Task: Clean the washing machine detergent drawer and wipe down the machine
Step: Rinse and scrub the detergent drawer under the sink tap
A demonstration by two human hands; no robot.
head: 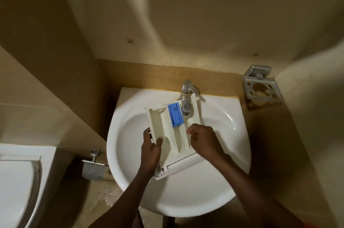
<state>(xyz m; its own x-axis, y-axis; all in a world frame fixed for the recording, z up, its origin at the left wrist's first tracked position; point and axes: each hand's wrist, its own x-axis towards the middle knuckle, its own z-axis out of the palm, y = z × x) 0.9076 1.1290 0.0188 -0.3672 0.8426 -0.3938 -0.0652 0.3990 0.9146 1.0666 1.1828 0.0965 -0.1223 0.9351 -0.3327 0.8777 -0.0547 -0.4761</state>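
A white detergent drawer [168, 131] with a blue insert [175, 117] is held over the white basin [219, 190], its far end under the chrome tap [186, 97]. My left hand [151, 148] grips the drawer's left wall, thumb inside the compartment. With its fingers curled, my right hand [203, 141] sits at the drawer's right compartment and touches its wall; what the fingertips do is hidden. The drawer's front panel points toward me. The washing machine is not in view.
A toilet lid [16, 190] sits at the lower left. A toilet-paper holder [93, 167] hangs on the wall left of the basin. A metal tumbler holder [262, 88] juts from the wall at the right. Tiled walls close in on three sides.
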